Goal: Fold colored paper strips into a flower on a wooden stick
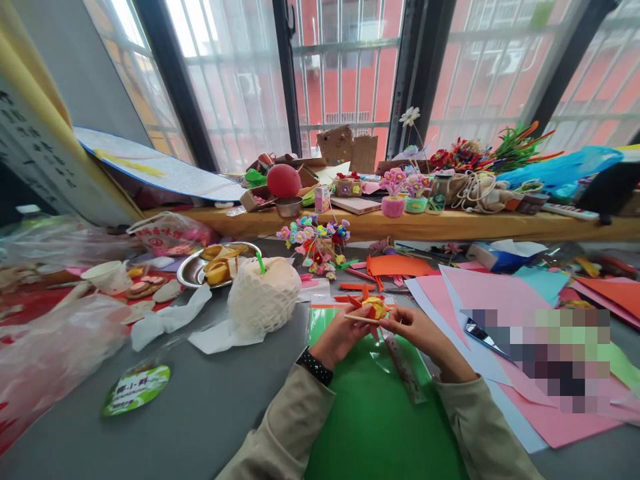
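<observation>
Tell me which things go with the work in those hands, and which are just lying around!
Probably for the work:
orange-and-yellow piece
pale stick
orange strips
green mat

Probably just lying around:
netted white coconut
red ball
metal bowl
white cup

on the oval green-and-white plastic label [136, 390], toward the left side of the matte grey table [215, 400], the middle dark character reads "小". red characters on the clear plastic bag [173, 232] near the table's back edge and dark ones on the yellow-edged pale hanging sheet [50, 150] are too blurred to read.
</observation>
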Demonstrator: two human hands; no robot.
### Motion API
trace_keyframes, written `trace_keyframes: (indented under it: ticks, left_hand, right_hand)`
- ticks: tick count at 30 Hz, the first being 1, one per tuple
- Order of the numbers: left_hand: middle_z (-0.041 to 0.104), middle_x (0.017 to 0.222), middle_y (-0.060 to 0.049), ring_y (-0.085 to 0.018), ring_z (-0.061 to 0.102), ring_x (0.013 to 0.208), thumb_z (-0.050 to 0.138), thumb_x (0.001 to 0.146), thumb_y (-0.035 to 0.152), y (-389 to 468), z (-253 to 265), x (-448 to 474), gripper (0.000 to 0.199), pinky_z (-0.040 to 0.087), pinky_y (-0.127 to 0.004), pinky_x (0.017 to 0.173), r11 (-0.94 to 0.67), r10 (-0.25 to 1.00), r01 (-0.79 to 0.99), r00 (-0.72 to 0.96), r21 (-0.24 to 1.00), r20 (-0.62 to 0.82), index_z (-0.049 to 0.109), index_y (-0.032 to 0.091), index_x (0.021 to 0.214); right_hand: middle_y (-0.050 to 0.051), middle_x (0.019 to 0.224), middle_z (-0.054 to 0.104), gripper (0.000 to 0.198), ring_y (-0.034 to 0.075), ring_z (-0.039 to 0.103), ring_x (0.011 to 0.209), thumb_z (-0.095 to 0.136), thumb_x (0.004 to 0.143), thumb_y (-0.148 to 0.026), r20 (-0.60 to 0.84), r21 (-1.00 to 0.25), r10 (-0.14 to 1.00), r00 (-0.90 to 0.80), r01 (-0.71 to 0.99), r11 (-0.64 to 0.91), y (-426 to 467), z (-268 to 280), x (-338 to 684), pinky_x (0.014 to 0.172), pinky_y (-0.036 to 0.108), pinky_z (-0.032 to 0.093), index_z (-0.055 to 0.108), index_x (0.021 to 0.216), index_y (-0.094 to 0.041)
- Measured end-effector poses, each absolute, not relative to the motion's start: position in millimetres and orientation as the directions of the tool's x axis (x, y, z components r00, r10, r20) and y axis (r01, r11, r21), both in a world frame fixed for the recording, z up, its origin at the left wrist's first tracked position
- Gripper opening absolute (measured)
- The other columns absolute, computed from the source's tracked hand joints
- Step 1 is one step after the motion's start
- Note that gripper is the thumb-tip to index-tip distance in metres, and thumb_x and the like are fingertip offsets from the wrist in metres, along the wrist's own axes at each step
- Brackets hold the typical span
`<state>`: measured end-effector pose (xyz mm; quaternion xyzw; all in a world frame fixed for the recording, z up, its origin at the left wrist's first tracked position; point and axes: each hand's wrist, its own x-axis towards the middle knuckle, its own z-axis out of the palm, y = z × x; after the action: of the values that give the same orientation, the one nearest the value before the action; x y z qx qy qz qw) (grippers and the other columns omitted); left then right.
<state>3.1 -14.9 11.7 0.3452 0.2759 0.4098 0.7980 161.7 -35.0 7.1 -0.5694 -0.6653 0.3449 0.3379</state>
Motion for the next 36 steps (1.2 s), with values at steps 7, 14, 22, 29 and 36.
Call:
trace_keyframes:
  ticks: [7, 14, 22, 29, 36]
  left_hand:
    - [0.061, 0.077, -0.005, -0.010, 0.056, 0.065, 0.058, 0.069, 0.015, -12, 9, 2, 0.015, 0.042, -0.021, 0.061, 0.444, 0.833, -0.479, 0.532, 0.757, -0.152, 0.057, 0.011, 0.083]
    - [0.060, 0.083, -0.007, -0.012, 0.057, 0.072, 0.057, 0.070, 0.015, -13, 11, 2, 0.014, 0.043, -0.023, 0.067, 0.462, 0.820, -0.477, 0.552, 0.748, -0.154, 0.055, 0.011, 0.083]
    - [0.061, 0.085, -0.008, -0.013, 0.057, 0.076, 0.055, 0.069, 0.010, -13, 10, 2, 0.010, 0.043, -0.023, 0.069, 0.460, 0.803, -0.524, 0.591, 0.717, -0.083, 0.057, 0.009, 0.079]
    - [0.061, 0.086, -0.008, -0.013, 0.057, 0.076, 0.055, 0.070, 0.011, -15, 12, 0, 0.012, 0.042, -0.025, 0.072, 0.422, 0.779, -0.517, 0.627, 0.744, -0.006, 0.060, 0.009, 0.080]
    - [0.061, 0.089, -0.009, -0.014, 0.057, 0.081, 0.056, 0.070, 0.013, -17, 11, 0, 0.009, 0.042, -0.025, 0.077, 0.492, 0.788, -0.536, 0.608, 0.686, -0.091, 0.060, 0.008, 0.076]
  right_hand:
    - [-0.002, 0.057, 0.046, 0.031, 0.010, 0.037, 0.051, 0.054, 0.065, -0.046, 0.133, -0.808, 0.987, -0.096, 0.567, 0.164, -35, 10, 158, 0.047, 0.022, 0.029, 0.049, 0.055, -0.017]
    - [-0.001, 0.063, 0.046, 0.030, 0.011, 0.042, 0.055, 0.056, 0.063, -0.046, 0.251, -0.793, 0.968, -0.012, 0.571, 0.212, -35, 9, 156, 0.048, 0.023, 0.034, 0.051, 0.055, -0.018]
    - [0.001, 0.069, 0.046, 0.031, 0.013, 0.045, 0.063, 0.053, 0.068, -0.047, 0.303, -0.787, 0.953, -0.007, 0.562, 0.254, -35, 6, 156, 0.053, 0.024, 0.037, 0.051, 0.060, -0.017]
    - [0.002, 0.071, 0.047, 0.031, 0.014, 0.046, 0.064, 0.052, 0.069, -0.048, 0.393, -0.758, 0.919, 0.021, 0.574, 0.311, -35, 8, 153, 0.053, 0.025, 0.037, 0.051, 0.061, -0.018]
    - [0.003, 0.073, 0.048, 0.030, 0.015, 0.045, 0.064, 0.049, 0.071, -0.048, 0.513, -0.688, 0.856, 0.060, 0.626, 0.368, -37, 10, 150, 0.055, 0.027, 0.037, 0.050, 0.062, -0.019]
